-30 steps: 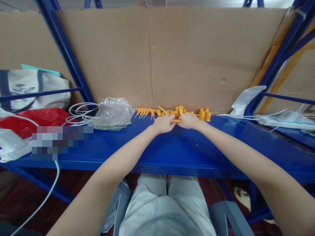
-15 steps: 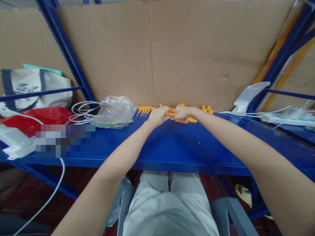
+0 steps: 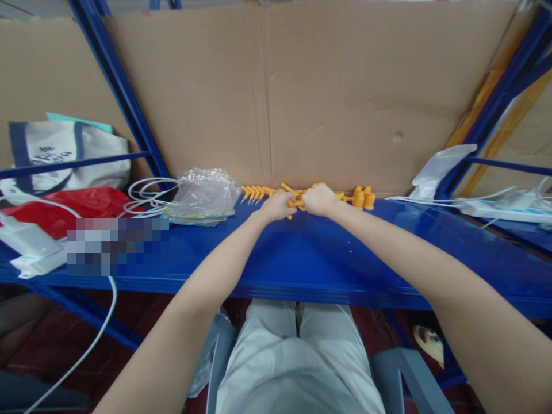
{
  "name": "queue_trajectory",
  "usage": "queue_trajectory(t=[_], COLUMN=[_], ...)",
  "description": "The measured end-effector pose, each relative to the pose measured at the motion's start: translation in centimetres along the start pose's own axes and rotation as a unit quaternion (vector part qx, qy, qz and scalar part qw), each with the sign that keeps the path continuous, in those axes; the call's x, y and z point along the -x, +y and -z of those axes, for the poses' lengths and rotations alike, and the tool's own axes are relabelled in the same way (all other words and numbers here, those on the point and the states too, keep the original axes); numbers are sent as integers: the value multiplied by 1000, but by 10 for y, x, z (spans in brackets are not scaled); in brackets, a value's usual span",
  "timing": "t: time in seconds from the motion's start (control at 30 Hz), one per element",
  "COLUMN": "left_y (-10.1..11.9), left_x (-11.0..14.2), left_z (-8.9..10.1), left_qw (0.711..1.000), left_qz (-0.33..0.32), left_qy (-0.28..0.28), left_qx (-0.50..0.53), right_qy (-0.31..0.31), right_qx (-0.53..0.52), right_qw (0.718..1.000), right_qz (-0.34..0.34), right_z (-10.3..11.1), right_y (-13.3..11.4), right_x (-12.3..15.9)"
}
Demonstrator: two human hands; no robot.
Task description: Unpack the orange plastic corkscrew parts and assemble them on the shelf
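Note:
At the back of the blue table, my left hand [image 3: 277, 207] is closed around an orange plastic part [image 3: 296, 203] that juts out beyond its fingers. Right beside it, my right hand [image 3: 319, 200] is curled, back upward, at the other end of this part; its fingertips are hidden. Left of my hands lies a row of slim orange pieces [image 3: 254, 191] with thin spiral metal ends. To the right stand chunky orange pieces [image 3: 363, 197]. More orange pieces show partly behind my right hand.
A cardboard sheet [image 3: 336, 98] closes off the back of the blue table [image 3: 310, 253]. Clear plastic bags [image 3: 204, 192], white cables [image 3: 149, 192] and a red bag [image 3: 92, 207] lie to the left. A white power strip [image 3: 504, 208] is at right, by blue posts [image 3: 495, 109].
My left hand has turned and shifted slightly toward me. My right hand has closed into a tighter curl and now covers orange pieces that showed below it.

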State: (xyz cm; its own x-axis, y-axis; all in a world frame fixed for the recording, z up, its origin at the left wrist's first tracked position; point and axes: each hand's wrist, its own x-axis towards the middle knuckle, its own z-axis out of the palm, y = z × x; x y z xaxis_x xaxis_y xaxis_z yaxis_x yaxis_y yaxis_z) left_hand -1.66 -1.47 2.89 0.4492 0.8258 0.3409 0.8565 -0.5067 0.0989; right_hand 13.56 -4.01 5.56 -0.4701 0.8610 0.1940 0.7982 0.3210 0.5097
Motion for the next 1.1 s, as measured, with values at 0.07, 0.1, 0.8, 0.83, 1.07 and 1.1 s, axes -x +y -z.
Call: queue_trajectory(t=[0.07, 0.1, 0.8, 0.83, 1.07, 1.1], left_y=[-2, -3, 4, 5, -12, -16], left_x=[0, 1, 4, 4, 5, 4], left_z=[1, 2, 1, 1, 3, 3], left_qw=[998, 993, 998, 998, 996, 996], left_qz=[12, 21, -17, -15, 35, 43], left_qy=[-48, -83, -66, -66, -79, -78], left_qx=[50, 80, 10, 8, -23, -27], right_qy=[7, 11, 181, 192, 198, 200], right_qx=[31, 45, 29, 20, -64, -93], right_qw=[999, 997, 973, 973, 977, 970], right_qz=[40, 61, 143, 126, -57, -105], right_z=[3, 5, -60, -63, -74, -77], right_y=[1, 1, 22, 20, 54, 66], right_x=[2, 3, 32, 33, 48, 51])
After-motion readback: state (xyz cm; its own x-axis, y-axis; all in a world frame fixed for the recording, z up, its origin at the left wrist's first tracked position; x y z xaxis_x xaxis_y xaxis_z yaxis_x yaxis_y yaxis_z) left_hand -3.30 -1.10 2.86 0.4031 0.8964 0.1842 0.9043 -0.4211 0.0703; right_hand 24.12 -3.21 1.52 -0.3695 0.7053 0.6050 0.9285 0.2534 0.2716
